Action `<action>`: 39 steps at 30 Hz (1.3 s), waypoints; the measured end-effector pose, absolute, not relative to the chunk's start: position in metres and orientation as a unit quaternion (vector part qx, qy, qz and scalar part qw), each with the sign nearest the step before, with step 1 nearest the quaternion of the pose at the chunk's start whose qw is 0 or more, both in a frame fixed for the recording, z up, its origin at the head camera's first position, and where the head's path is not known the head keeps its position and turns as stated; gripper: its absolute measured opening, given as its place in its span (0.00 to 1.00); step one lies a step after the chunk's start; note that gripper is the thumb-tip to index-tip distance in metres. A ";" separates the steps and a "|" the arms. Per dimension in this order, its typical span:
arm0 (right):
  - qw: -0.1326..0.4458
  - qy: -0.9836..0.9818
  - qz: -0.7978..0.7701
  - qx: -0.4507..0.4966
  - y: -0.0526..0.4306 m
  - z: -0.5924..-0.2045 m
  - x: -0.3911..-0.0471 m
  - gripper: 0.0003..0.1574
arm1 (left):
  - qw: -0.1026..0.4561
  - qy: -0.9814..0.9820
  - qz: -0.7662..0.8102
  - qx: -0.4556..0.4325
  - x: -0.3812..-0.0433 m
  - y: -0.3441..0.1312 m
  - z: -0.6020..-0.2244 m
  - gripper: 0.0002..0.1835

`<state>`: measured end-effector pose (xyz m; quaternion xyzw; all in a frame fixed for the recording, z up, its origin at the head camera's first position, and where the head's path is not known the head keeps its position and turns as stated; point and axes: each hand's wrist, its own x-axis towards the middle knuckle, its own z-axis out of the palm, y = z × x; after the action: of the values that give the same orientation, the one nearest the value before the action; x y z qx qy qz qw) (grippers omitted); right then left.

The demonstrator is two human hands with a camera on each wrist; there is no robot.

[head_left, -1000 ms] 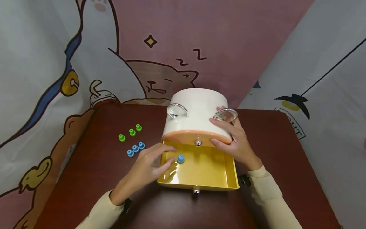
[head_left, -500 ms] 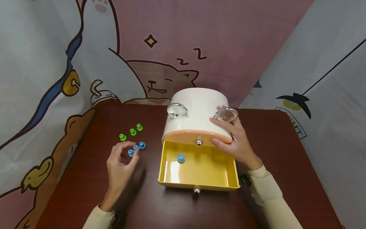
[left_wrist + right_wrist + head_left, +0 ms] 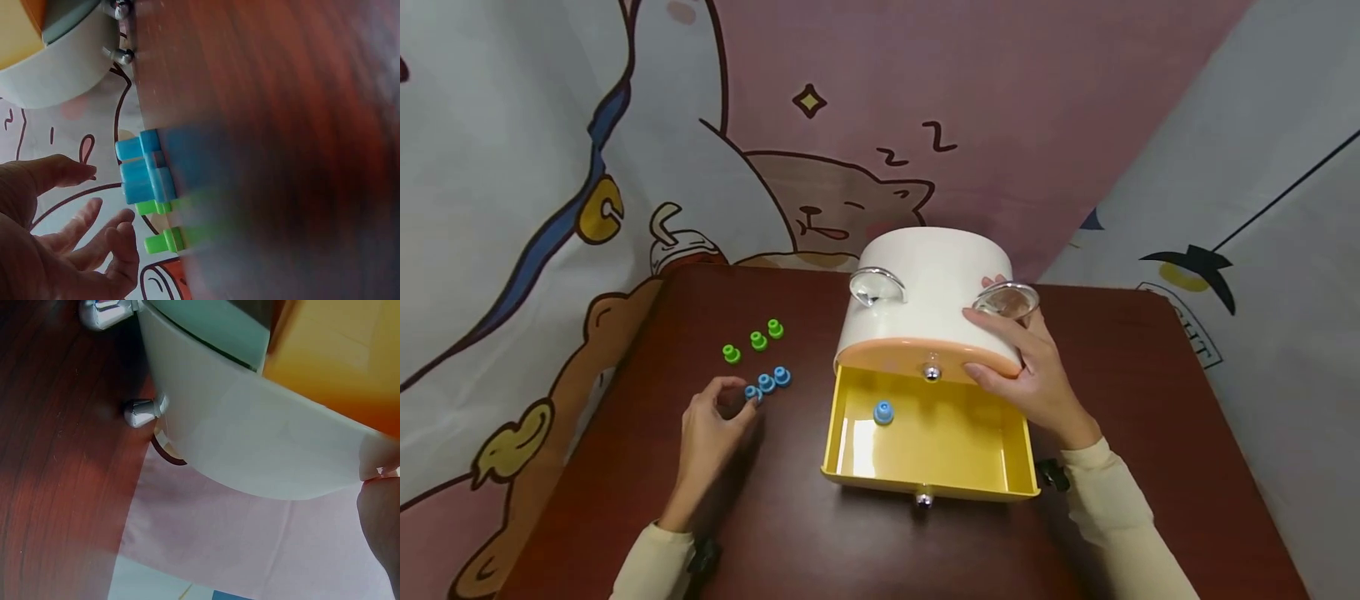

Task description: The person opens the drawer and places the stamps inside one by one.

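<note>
My left hand (image 3: 715,429) is at a row of three blue stepped plastic pegs (image 3: 766,383) on the table, thumb and index finger spread beside the leftmost one. In the left wrist view a gap shows between the fingertips and the blue pegs (image 3: 139,169). My right hand (image 3: 1030,367) grips the right side of a white desktop drawer box (image 3: 936,275), thumb on its orange front and fingers on top by the silver-rimmed ear. The yellow drawer (image 3: 955,442) is pulled out, and one blue peg (image 3: 883,412) stands inside it toward the left.
Three green pegs (image 3: 758,340) stand on the dark wooden table (image 3: 805,533) behind the blue row. Cartoon-print cloth (image 3: 1015,108) hangs close behind the table. The drawer's metal knob (image 3: 924,500) juts toward me. Silver feet (image 3: 140,412) support the box.
My left hand has moved from over the drawer, leftward to the blue pegs, and come close to the leftmost one. The right hand has stayed on the box; the head view has shifted slightly.
</note>
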<state>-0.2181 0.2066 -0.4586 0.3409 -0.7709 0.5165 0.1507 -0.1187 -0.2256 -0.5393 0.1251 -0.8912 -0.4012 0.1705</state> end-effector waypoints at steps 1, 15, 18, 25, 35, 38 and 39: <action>0.149 -0.771 0.516 0.342 0.207 -0.458 -0.218 0.42 | 0.166 -0.892 -0.400 0.128 -0.120 -0.227 -0.540 0.16; 0.148 -0.765 0.520 0.350 0.205 -0.457 -0.218 0.39 | 0.153 -0.900 -0.388 0.126 -0.126 -0.234 -0.545 0.09; 0.148 -0.768 0.518 0.347 0.205 -0.456 -0.217 0.39 | 0.148 -0.905 -0.379 0.122 -0.126 -0.233 -0.545 0.07; 0.145 -0.784 0.502 0.336 0.207 -0.455 -0.217 0.41 | 0.163 -0.917 -0.350 0.097 -0.126 -0.231 -0.546 0.06; 0.151 -0.777 0.507 0.341 0.207 -0.455 -0.218 0.41 | 0.220 -0.909 -0.346 0.070 -0.116 -0.235 -0.533 0.07; 0.153 -0.777 0.507 0.341 0.205 -0.457 -0.218 0.39 | 0.252 -0.904 -0.343 0.050 -0.110 -0.236 -0.526 0.08; 0.154 -0.777 0.506 0.341 0.205 -0.457 -0.218 0.39 | 0.261 -0.901 -0.344 0.042 -0.108 -0.235 -0.523 0.08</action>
<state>-0.2183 0.2053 -0.4568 0.3412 -0.7770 0.5061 0.1538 -0.1084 -0.2347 -0.5230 0.0424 -0.9012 -0.3437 0.2607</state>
